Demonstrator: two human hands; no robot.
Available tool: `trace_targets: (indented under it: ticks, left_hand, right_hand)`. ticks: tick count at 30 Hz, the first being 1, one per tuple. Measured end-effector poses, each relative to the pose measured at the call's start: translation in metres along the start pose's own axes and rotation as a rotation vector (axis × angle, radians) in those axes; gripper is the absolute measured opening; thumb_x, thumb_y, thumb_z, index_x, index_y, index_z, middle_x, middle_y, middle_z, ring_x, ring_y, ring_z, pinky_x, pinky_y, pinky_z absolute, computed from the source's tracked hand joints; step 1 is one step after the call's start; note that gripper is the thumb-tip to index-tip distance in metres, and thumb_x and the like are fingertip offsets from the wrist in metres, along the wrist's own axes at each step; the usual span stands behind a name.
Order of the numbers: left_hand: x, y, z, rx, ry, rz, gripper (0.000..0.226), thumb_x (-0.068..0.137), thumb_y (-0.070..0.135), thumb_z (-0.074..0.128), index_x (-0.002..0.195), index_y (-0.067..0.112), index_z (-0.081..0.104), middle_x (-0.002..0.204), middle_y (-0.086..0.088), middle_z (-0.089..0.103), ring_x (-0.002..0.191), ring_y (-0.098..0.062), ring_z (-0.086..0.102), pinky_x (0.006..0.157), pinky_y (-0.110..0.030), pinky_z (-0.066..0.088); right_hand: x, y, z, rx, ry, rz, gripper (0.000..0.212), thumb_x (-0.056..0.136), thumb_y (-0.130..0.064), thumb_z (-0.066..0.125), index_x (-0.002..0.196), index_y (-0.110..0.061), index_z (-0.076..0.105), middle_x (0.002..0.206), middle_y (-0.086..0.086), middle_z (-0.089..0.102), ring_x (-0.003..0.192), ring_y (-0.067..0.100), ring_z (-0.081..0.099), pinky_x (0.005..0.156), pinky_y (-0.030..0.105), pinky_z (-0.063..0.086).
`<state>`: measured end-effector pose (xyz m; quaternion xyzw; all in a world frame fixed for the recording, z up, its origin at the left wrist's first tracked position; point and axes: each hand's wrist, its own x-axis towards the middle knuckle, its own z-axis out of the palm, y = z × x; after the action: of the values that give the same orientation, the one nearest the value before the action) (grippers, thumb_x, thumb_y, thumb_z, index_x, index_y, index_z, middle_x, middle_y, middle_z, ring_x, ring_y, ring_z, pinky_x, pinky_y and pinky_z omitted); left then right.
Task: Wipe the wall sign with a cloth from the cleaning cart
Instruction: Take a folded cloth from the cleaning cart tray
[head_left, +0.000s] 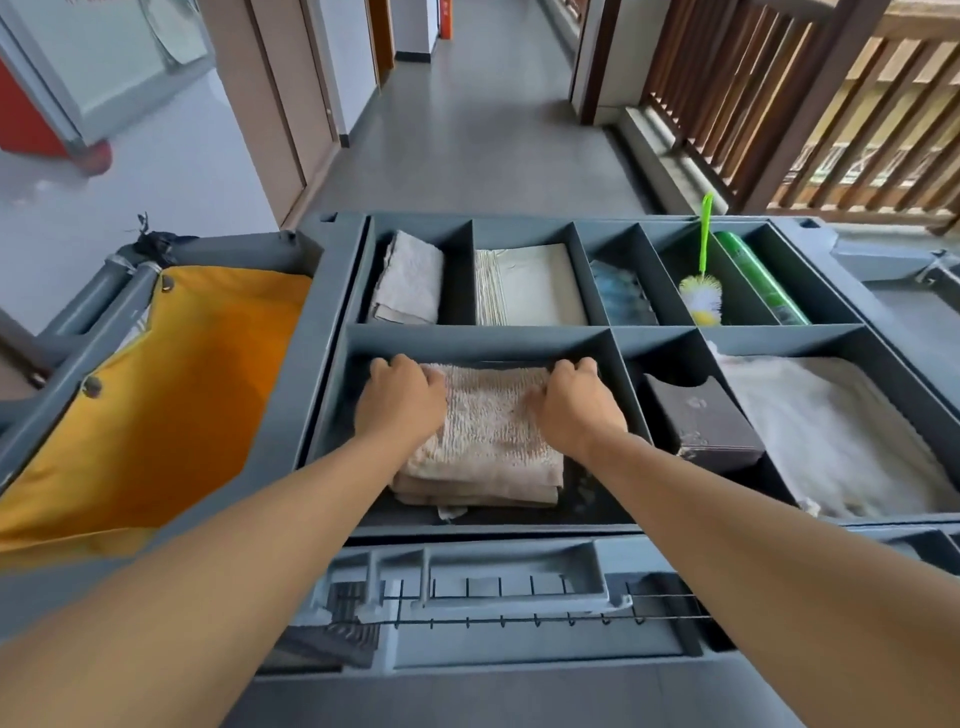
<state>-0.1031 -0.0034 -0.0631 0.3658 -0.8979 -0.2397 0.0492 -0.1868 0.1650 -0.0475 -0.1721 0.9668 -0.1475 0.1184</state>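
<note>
A grey cleaning cart (332, 332) with a divided top tray stands in front of me. In its near middle compartment lies a stack of folded beige cloths (488, 441). My left hand (400, 400) grips the far left edge of the top cloth, fingers curled over it. My right hand (576, 405) grips the far right edge the same way. The cloth still rests flat on the stack. No wall sign is in view.
A yellow bag (156, 395) hangs on the cart's left. Other compartments hold a grey cloth (410, 280), folded pale sheets (530, 286), a green-handled duster (701, 291), a green bottle (758, 280), a dark block (701, 421) and white cloths (831, 436). A corridor and wooden railing (779, 104) lie ahead.
</note>
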Motion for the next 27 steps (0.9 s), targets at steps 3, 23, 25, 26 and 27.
trace_targets:
  ticks: [3,23,25,26,27]
  left_hand:
    - [0.004,0.002,0.002,0.003,0.026,-0.034,0.042,0.102,0.036,0.038,0.119,0.001,0.054,0.125,-0.020,0.051,0.095,-0.035,0.055,0.075,-0.038,0.039]
    - [-0.007,0.016,-0.016,0.050,0.028,-0.019,0.021,0.100,0.017,0.049,0.116,0.005,0.045,0.103,-0.013,0.060,0.092,-0.034,0.059,0.061,-0.040,0.041]
    - [-0.011,0.019,-0.025,0.030,0.052,-0.015,0.019,0.101,0.019,0.049,0.114,0.006,0.046,0.099,-0.011,0.059,0.088,-0.032,0.059,0.061,-0.039,0.040]
    - [-0.014,0.020,-0.030,0.022,0.064,-0.004,0.019,0.101,0.020,0.048,0.114,0.006,0.047,0.099,-0.011,0.059,0.086,-0.031,0.057,0.061,-0.039,0.039]
    - [-0.016,0.023,-0.037,0.012,0.078,0.009,0.020,0.101,0.020,0.048,0.116,0.005,0.048,0.100,-0.012,0.060,0.085,-0.030,0.056,0.062,-0.039,0.039]
  right_hand:
    - [0.005,0.003,0.003,0.000,0.000,-0.014,0.034,0.104,-0.031,0.047,0.122,-0.004,0.055,0.126,0.014,0.044,0.099,0.036,0.061,0.072,0.038,0.045]
    - [-0.008,-0.004,-0.022,0.103,-0.011,-0.129,0.012,0.099,-0.007,0.046,0.110,-0.008,0.041,0.098,0.015,0.063,0.083,0.032,0.062,0.064,0.039,0.047]
    - [-0.014,-0.006,-0.032,0.106,-0.003,-0.136,0.014,0.099,-0.004,0.044,0.112,-0.008,0.041,0.097,0.014,0.062,0.082,0.031,0.062,0.064,0.040,0.048]
    - [-0.016,-0.007,-0.036,0.108,-0.001,-0.141,0.015,0.099,-0.003,0.043,0.113,-0.008,0.041,0.096,0.014,0.062,0.081,0.030,0.062,0.063,0.040,0.048]
    - [-0.019,-0.009,-0.043,0.109,0.010,-0.148,0.015,0.099,-0.003,0.042,0.113,-0.008,0.040,0.094,0.014,0.062,0.079,0.029,0.062,0.061,0.040,0.049]
